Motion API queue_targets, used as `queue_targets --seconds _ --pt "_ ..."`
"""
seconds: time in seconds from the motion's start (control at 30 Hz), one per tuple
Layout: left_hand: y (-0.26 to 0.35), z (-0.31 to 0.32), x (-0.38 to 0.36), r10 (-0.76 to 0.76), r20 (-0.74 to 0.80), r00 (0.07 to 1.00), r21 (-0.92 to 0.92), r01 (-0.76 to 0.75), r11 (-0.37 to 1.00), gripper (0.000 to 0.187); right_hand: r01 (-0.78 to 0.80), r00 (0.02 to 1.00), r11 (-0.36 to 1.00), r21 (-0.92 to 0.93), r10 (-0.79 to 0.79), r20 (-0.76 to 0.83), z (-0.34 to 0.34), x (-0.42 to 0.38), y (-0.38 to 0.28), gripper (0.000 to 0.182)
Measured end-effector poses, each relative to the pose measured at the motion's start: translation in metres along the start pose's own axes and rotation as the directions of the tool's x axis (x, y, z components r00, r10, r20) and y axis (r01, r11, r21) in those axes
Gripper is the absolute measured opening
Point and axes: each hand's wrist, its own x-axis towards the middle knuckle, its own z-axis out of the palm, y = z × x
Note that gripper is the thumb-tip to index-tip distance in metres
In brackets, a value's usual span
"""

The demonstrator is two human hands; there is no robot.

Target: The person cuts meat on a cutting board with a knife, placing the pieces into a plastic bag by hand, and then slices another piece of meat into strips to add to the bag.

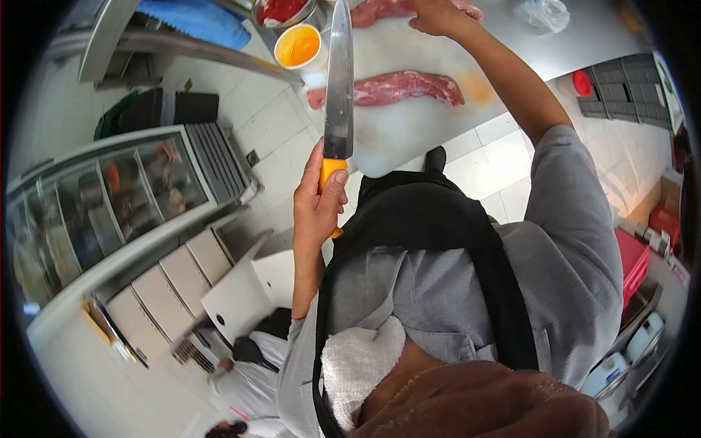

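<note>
Knife (pixel 338 80): polished steel blade, glossy; smooth yellow plastic handle. Board (pixel 409 124): white plastic, matt, faintly stained. Meat (pixel 398 88): raw, moist, shiny. Cup (pixel 298 47): glossy plastic. Towel (pixel 358 365): rough white terry cloth. Shirt (pixel 569 248): grey woven cloth, matt. Floor (pixel 504 157): glazed tile.

A yellow cup (pixel 298 47) and red-filled bowl (pixel 281 10) sit top centre, a blue cloth (pixel 196 19) upper left, a glass-fronted cabinet (pixel 109 197) at left, and perhaps a red crate (pixel 632 263) at right.

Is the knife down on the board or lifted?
Lifted: left hand grips the knife by its yellow handle, clear of the board.
</note>
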Motion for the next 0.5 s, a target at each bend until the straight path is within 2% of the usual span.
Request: queue_targets --seconds 0.03,0.07,0.1,0.13,0.2,0.23,0.3,0.33,0.37,0.43,0.5 --pt "0.0 0.002 -0.008 -0.024 -0.062 0.998 -0.013 0.023 1.0 0.059 0.146 0.949 0.974 0.17 -0.09 -0.301 0.001 -0.006 -0.01 0.073" --pt "0.0 0.006 -0.018 -0.053 -0.12 0.991 -0.03 0.049 0.998 0.059 0.324 0.812 0.9 0.292 -0.106 -0.574 0.004 -0.018 -0.02 0.065" --pt "-0.015 0.061 -0.042 -0.097 -0.088 0.991 -0.143 0.084 0.986 0.059 0.251 0.926 0.89 0.38 -0.107 -0.362 0.012 -0.083 0.014 0.073" --pt "-0.015 0.065 -0.056 -0.121 -0.116 0.986 -0.162 0.101 0.982 0.059 0.179 0.976 0.839 0.513 -0.087 -0.198 0.024 -0.113 0.008 0.082" --pt "-0.021 0.071 -0.071 -0.128 -0.171 0.977 -0.196 0.093 0.976 0.058 0.143 0.962 0.925 0.353 -0.046 -0.27 0.058 -0.171 -0.012 0.066" --pt "-0.026 0.071 -0.077 -0.13 -0.173 0.976 -0.215 0.092 0.972 0.058 0.164 0.959 0.923 0.347 -0.066 -0.276 0.069 -0.178 -0.01 0.066" --pt "-0.034 0.069 -0.083 -0.128 -0.174 0.976 -0.242 0.083 0.967 0.058 0.095 0.969 0.957 0.274 -0.026 -0.245 0.08 -0.189 -0.004 0.055" --pt "-0.036 0.07 -0.081 -0.139 -0.177 0.974 -0.214 0.1 0.972 0.058 0.096 0.972 0.916 0.39 -0.001 -0.236 0.075 -0.184 0.002 0.047" --pt "-0.039 0.072 -0.08 -0.151 -0.176 0.973 -0.187 0.117 0.975 0.058 0.094 0.971 0.922 0.375 -0.003 -0.237 0.068 -0.178 0.008 0.047" --pt "-0.049 0.073 -0.078 -0.088 -0.148 0.985 -0.2 0.057 0.978 0.058 0.35 0.891 0.866 0.356 -0.19 -0.413 0.044 -0.168 0.015 0.042" --pt "-0.056 0.079 -0.077 -0.043 -0.113 0.993 -0.225 0.016 0.974 0.058 0.321 0.909 0.865 0.385 -0.168 -0.381 0.039 -0.181 0.023 0.04"
